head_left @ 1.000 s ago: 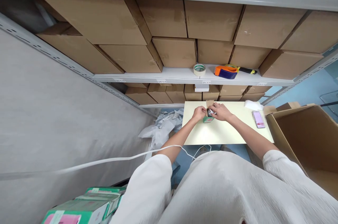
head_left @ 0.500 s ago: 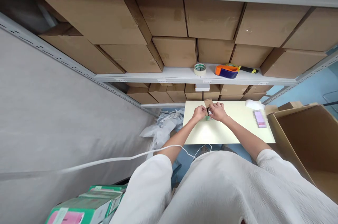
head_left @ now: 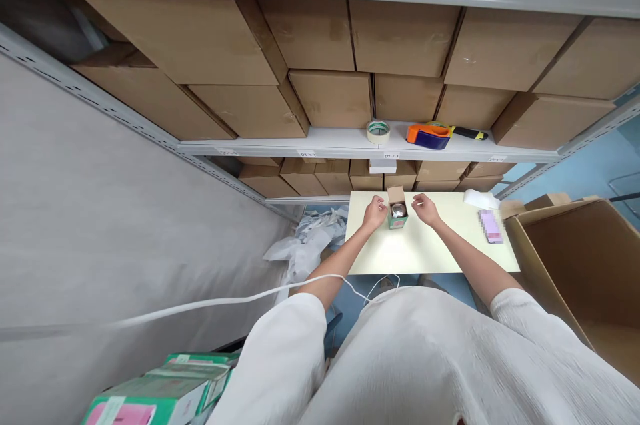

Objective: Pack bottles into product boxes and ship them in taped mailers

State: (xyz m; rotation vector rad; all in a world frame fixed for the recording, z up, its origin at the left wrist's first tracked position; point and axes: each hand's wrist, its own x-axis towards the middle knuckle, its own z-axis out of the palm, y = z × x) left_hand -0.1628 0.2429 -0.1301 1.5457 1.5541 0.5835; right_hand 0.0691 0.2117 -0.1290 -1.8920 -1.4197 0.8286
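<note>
Left hand (head_left: 375,213) and right hand (head_left: 426,209), half-curled, flank an open green carton (head_left: 397,224)
Neither grips anything I can see; light, even support best steadies the walls

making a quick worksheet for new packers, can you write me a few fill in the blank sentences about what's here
The small green box stands ____ the left hand and the right hand.
Its lid is not shut but ____.
The tape roll lies to the ____ of the orange and blue tool.

Missing words: between; open; left
</note>
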